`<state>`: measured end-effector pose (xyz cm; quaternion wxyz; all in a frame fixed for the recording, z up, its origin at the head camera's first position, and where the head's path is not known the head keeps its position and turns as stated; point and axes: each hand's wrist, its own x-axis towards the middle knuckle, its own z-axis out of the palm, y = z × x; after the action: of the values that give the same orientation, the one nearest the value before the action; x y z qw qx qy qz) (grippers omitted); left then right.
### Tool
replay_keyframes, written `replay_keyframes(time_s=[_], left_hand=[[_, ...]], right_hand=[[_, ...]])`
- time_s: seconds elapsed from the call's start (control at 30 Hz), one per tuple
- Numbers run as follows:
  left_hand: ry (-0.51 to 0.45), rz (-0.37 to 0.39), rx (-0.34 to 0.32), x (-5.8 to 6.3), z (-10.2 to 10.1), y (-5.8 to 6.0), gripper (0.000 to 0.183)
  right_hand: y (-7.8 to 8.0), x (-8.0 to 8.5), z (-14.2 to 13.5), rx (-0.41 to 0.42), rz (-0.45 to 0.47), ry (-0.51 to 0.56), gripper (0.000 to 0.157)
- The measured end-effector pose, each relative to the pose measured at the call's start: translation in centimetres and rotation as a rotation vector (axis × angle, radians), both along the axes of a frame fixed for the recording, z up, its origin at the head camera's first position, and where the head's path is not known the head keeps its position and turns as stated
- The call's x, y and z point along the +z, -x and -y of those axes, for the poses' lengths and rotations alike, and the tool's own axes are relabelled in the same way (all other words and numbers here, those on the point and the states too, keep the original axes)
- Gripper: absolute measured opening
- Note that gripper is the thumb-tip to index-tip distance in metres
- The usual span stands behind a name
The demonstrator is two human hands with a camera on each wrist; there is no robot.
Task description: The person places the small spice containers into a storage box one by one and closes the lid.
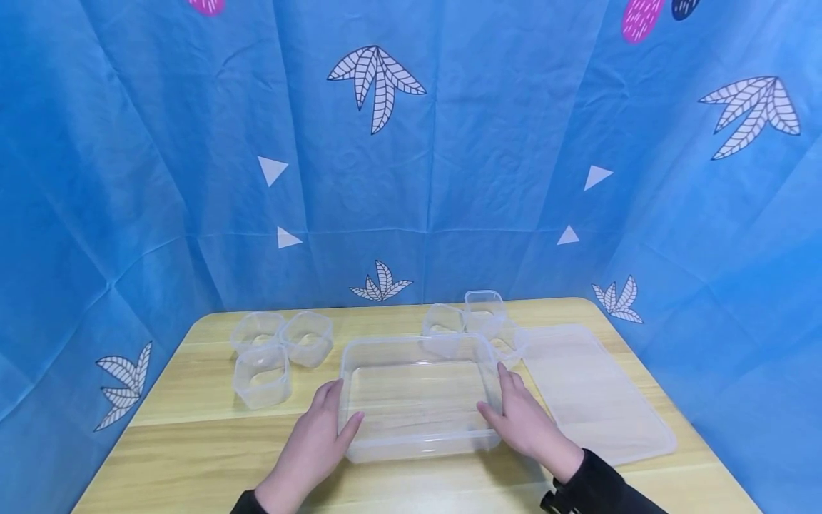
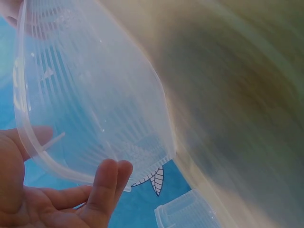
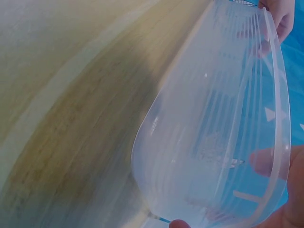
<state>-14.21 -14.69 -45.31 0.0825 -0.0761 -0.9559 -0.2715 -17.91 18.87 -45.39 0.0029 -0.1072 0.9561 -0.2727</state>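
A large clear plastic storage box (image 1: 420, 447), rectangular and open at the top, sits over the middle of the table. My left hand (image 1: 313, 441) grips its left end, thumb over the rim and fingers along the outer wall. At the opposite end my right hand (image 1: 525, 422) holds the box in the same manner. In the left wrist view, the fingertips (image 2: 105, 176) press the outside of the ribbed wall. The right wrist view shows the thumb (image 3: 262, 161) through the clear side.
Several small clear plastic cups stand in two clusters: one cup (image 1: 262, 385) with others at left, another cup (image 1: 443, 319) with others behind the box. A flat translucent lid (image 1: 600, 400) lies at right on the wooden table (image 1: 193, 457). Blue patterned cloth (image 1: 424, 178) surrounds the table's back and sides.
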Motion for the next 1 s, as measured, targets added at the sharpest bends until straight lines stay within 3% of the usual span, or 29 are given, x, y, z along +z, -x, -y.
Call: replay_keyframes(time_s=[0.5, 1.0], left_hand=[[-0.079, 0.035, 0.058, -0.2, 0.0, 0.5, 0.060], [-0.082, 0.039, 0.060, -0.3, 0.0, 0.7, 0.055]], right_hand=[[0.6, 0.4, 0.3, -0.065, 0.119, 0.081, 0.079], [1.2, 0.4, 0.3, -0.078, 0.151, -0.009, 0.064]])
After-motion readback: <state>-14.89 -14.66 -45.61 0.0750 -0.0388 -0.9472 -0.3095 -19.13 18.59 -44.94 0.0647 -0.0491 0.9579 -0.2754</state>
